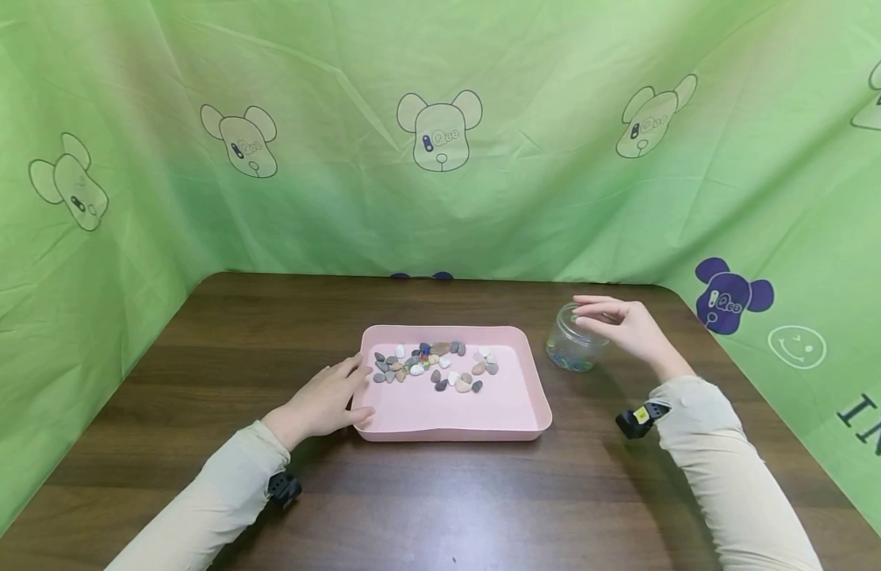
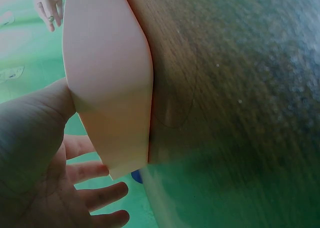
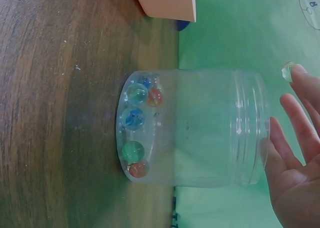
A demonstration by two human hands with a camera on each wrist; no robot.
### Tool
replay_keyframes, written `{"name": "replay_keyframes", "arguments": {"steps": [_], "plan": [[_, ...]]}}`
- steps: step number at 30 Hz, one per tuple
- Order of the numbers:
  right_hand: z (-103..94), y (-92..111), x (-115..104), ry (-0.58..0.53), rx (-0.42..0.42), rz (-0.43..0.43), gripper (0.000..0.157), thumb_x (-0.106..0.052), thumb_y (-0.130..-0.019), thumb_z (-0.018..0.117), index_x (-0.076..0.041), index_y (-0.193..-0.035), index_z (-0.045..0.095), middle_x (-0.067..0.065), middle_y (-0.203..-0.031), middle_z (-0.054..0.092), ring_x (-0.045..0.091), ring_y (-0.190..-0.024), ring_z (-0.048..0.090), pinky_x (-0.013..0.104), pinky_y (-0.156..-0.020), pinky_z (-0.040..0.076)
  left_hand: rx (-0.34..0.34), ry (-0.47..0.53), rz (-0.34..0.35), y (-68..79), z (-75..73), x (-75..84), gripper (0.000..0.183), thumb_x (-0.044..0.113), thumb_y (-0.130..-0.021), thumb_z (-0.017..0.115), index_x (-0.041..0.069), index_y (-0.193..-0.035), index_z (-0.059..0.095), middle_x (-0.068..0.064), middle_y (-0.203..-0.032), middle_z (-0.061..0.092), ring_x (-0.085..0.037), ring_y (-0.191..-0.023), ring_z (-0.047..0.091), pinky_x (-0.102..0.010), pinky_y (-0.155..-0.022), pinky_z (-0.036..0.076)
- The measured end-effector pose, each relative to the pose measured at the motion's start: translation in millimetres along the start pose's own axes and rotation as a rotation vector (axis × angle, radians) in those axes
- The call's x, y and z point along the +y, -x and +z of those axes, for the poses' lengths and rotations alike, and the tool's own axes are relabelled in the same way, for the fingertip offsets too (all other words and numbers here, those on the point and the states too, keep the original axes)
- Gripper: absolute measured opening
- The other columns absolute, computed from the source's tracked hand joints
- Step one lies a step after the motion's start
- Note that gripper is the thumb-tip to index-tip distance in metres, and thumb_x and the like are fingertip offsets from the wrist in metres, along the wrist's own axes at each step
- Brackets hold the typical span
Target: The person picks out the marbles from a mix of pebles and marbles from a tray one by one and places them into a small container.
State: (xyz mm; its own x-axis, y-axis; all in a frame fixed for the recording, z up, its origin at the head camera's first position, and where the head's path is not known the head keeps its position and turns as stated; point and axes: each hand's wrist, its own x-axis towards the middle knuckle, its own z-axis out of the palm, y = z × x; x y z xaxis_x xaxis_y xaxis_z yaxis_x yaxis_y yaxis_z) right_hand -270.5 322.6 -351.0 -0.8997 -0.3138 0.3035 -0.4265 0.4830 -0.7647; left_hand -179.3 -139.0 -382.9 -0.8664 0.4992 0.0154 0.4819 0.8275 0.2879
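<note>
My right hand (image 1: 623, 327) is over a clear round jar (image 1: 575, 350) on the right of the table. In the right wrist view, its fingertips pinch a clear, greenish-yellow glass marble (image 3: 287, 71) above the open mouth of the jar. Several green, blue and red marbles (image 3: 133, 119) lie at the jar's bottom. My left hand (image 1: 324, 399) rests on the left side of a pink tray (image 1: 440, 435), its thumb and extended fingers reaching over the rim. Grey, white and tan pebbles (image 1: 464, 386) lie in the tray, with a few coloured marbles (image 1: 424, 361) among them.
The tray and jar stand on a dark brown wooden table (image 1: 233, 333). A green cloth (image 1: 326, 214) with cartoon bear heads hangs behind and at both sides. Black wrist cameras (image 1: 634, 422) sit below the sleeves.
</note>
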Motion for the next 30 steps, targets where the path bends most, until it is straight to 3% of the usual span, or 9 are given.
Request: {"name": "replay_keyframes", "arguments": {"steps": [9,16,24,30], "plan": [[1.0,2,3,0.029,0.038,-0.025,0.026,-0.007,-0.085,0.066,0.013,-0.102,0.065,-0.022,-0.115,0.061,-0.019,-0.099,0.055,0.002,-0.085,0.042,0.0,0.001,-0.002,0.3,-0.5,0.4,0.06,0.03,-0.086,0.063,-0.005,-0.131,0.047,-0.029,-0.144,0.036,-0.042,-0.13,0.04,-0.06,-0.104,0.034],[2.3,1,7,0.068,0.074,0.001,0.028,-0.011,-0.084,0.068,0.009,-0.102,0.067,-0.018,-0.117,0.062,-0.02,-0.102,0.052,0.0,-0.085,0.041,-0.007,0.005,-0.008,0.8,-0.8,0.7,0.06,0.03,-0.086,0.063,-0.005,-0.131,0.047,-0.029,-0.144,0.035,-0.042,-0.131,0.04,-0.059,-0.105,0.033],[3.4,-1,9,0.078,0.09,-0.018,0.025,-0.007,-0.082,0.069,0.01,-0.101,0.067,-0.036,-0.108,0.055,-0.022,-0.104,0.048,-0.002,-0.087,0.037,-0.005,-0.002,-0.005,0.5,-0.1,0.3,0.06,0.03,-0.086,0.063,-0.006,-0.131,0.047,-0.029,-0.143,0.036,-0.041,-0.131,0.04,-0.059,-0.104,0.034],[5.9,-4,12,0.15,0.115,-0.02,0.021,-0.005,-0.081,0.07,0.008,-0.097,0.07,-0.039,-0.104,0.052,-0.023,-0.104,0.045,-0.004,-0.088,0.033,-0.004,-0.005,-0.002,0.1,-0.1,0.1,0.06,0.03,-0.086,0.063,-0.006,-0.131,0.047,-0.029,-0.143,0.037,-0.041,-0.13,0.041,-0.058,-0.104,0.034]]}}
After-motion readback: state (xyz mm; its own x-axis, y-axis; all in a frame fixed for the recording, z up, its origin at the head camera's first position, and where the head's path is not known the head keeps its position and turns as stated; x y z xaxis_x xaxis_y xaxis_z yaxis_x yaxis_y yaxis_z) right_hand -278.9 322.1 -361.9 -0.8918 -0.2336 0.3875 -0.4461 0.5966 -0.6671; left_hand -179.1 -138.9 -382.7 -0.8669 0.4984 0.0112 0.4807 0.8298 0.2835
